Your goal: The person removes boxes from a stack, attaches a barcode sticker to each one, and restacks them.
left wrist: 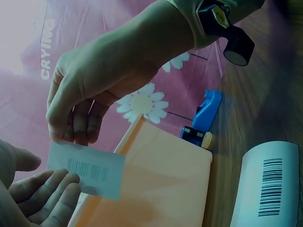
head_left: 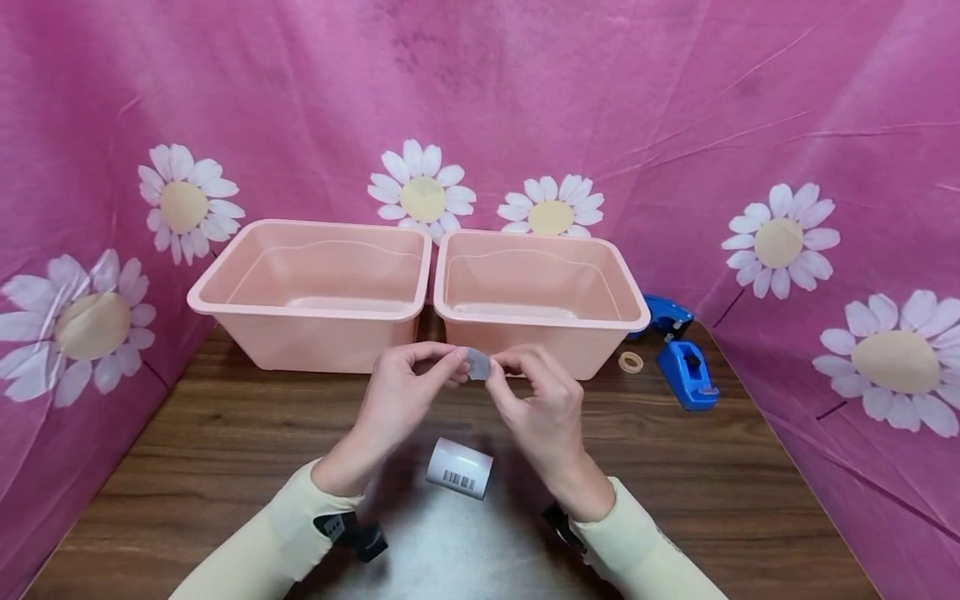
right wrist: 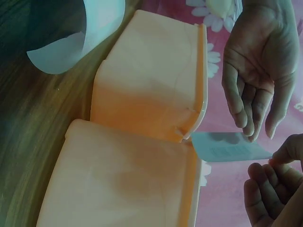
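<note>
A small pale barcode label (left wrist: 90,165) is up in the air between both hands, above the table and in front of the bins. My right hand (head_left: 546,404) pinches one corner of it between thumb and fingertips, as the right wrist view shows. At the label's other side is my left hand (head_left: 405,392), fingers extended and thumb apart from them. Its fingertips overlap the label in the left wrist view; whether they touch it I cannot tell. Below the hands, a curled white sheet (head_left: 459,468) with a printed barcode lies on the wooden table (head_left: 300,442).
Two pink plastic bins, a left one (head_left: 330,342) and a right one (head_left: 592,342), stand side by side at the back. To their right are a blue tape dispenser (head_left: 687,379), a small tape ring (head_left: 631,362) and another blue tool (head_left: 666,315). Flowered pink cloth (head_left: 480,92) surrounds the table.
</note>
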`<state>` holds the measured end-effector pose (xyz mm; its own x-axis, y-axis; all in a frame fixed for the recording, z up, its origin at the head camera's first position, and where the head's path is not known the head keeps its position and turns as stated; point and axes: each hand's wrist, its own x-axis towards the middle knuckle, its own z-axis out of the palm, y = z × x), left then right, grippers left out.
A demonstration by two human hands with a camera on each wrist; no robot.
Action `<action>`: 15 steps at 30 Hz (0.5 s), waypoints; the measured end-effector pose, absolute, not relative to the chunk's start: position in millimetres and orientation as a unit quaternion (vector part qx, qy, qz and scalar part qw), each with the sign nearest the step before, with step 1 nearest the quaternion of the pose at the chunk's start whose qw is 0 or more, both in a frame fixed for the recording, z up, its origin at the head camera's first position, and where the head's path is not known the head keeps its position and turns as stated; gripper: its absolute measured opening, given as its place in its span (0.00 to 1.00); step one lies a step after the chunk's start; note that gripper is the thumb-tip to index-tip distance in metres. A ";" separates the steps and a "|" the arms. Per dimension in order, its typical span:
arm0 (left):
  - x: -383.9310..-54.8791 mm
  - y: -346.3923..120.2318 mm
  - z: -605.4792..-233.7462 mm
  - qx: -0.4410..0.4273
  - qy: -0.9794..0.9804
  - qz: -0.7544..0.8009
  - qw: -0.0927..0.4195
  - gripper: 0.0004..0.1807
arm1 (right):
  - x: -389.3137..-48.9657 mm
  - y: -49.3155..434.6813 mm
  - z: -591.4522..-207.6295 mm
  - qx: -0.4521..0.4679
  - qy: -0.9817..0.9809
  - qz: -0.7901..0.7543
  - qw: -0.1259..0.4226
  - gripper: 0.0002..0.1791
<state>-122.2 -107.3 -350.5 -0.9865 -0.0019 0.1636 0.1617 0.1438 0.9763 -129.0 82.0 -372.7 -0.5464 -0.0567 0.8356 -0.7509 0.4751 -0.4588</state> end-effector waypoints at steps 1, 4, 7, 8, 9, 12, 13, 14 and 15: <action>-123.1 -107.8 -350.6 -0.051 -0.749 -0.658 0.060 0.11 | -128.8 81.5 -373.2 0.272 -0.762 0.433 0.397 0.02; -126.0 -110.0 -352.0 -0.040 -0.743 -0.666 0.054 0.13 | -128.4 80.0 -374.2 0.292 -0.763 0.418 0.398 0.02; -128.8 -111.9 -354.1 -0.024 -0.739 -0.672 0.050 0.14 | -127.9 78.5 -375.3 0.314 -0.761 0.401 0.401 0.03; -129.6 -112.2 -354.7 -0.020 -0.737 -0.674 0.049 0.15 | -127.8 78.1 -375.8 0.319 -0.761 0.396 0.402 0.03; -130.3 -112.2 -355.2 -0.016 -0.735 -0.676 0.046 0.15 | -127.8 77.8 -376.4 0.324 -0.761 0.391 0.403 0.03; -132.0 -112.2 -355.7 -0.010 -0.729 -0.683 0.040 0.15 | -127.8 77.5 -378.3 0.333 -0.763 0.377 0.406 0.03; -132.3 -112.2 -355.7 -0.008 -0.727 -0.686 0.038 0.14 | -128.0 77.5 -378.8 0.335 -0.764 0.373 0.407 0.03; -132.5 -112.4 -355.6 -0.007 -0.725 -0.688 0.037 0.13 | -128.1 77.5 -379.3 0.337 -0.763 0.371 0.408 0.03; -132.7 -112.7 -355.6 -0.005 -0.723 -0.689 0.036 0.12 | -128.2 77.4 -379.7 0.340 -0.763 0.368 0.409 0.03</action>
